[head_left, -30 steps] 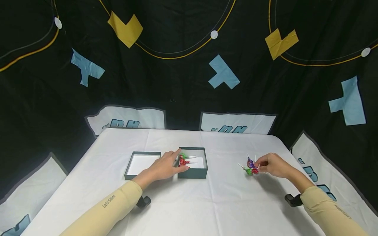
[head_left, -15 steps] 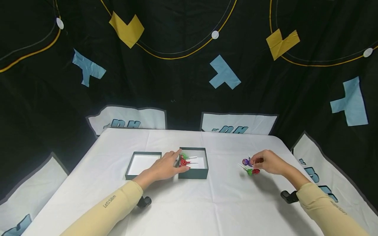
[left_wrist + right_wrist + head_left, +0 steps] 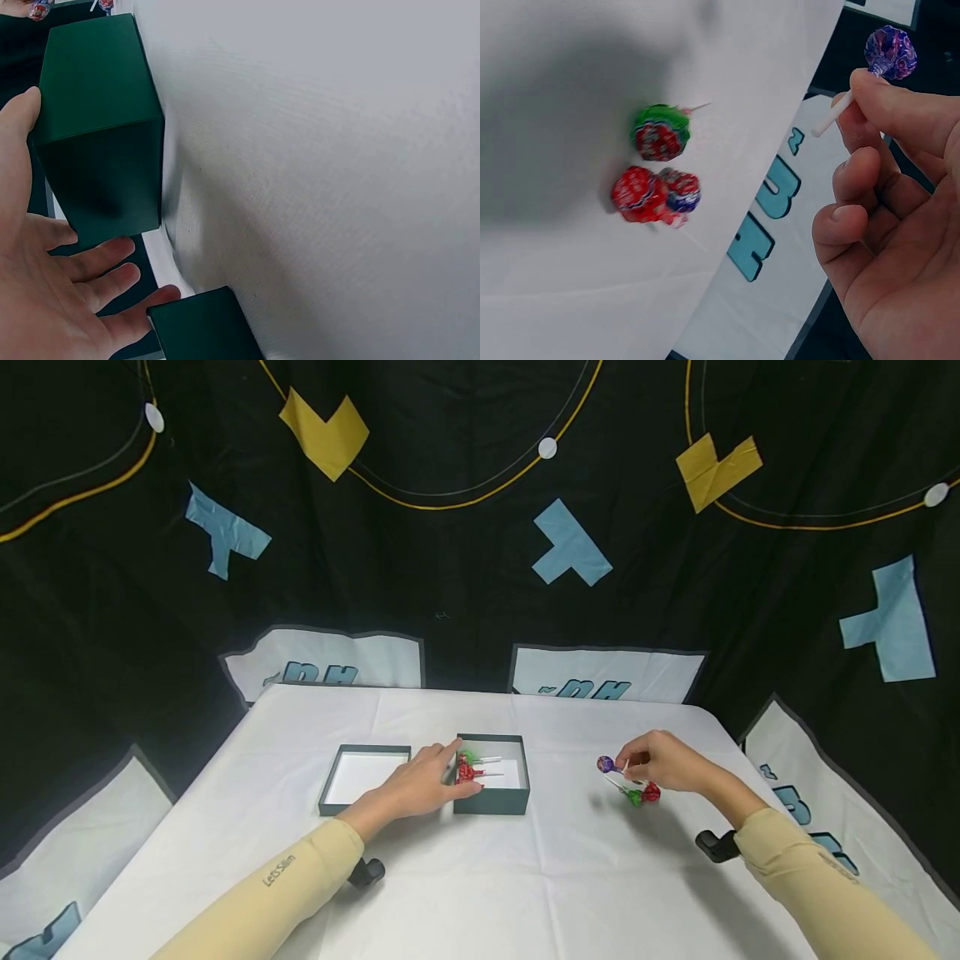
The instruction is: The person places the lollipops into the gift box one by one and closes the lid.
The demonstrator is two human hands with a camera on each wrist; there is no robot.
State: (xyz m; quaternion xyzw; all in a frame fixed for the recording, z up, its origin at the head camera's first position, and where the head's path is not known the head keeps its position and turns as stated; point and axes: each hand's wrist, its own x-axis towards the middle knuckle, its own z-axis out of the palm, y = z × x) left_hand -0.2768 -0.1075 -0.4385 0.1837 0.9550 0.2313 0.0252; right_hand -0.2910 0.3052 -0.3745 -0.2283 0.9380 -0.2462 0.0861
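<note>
In the head view, my right hand (image 3: 667, 764) pinches the stick of a purple-wrapped lollipop (image 3: 605, 764), lifted over the table. The right wrist view shows its stick between thumb and index finger. Below lie a green-and-red lollipop (image 3: 661, 133), a red one (image 3: 639, 195) and a red-and-blue one (image 3: 681, 191). My left hand (image 3: 420, 785) rests with spread fingers against the left side of a dark green box (image 3: 491, 802), thumb at its front edge. Inside the box are green lollipops (image 3: 468, 756) and red lollipops (image 3: 467, 772), partly hidden by the hand.
A shallower dark green box part (image 3: 325, 810) with a white inside stands left of the box, partly behind my left hand. White cloth covers the table (image 3: 577, 877). A black curtain (image 3: 442, 568) with taped paper shapes hangs behind.
My right hand has picked the purple lollipop out of the group and raised it, moving left and away from me. The left hand stays at the box.
</note>
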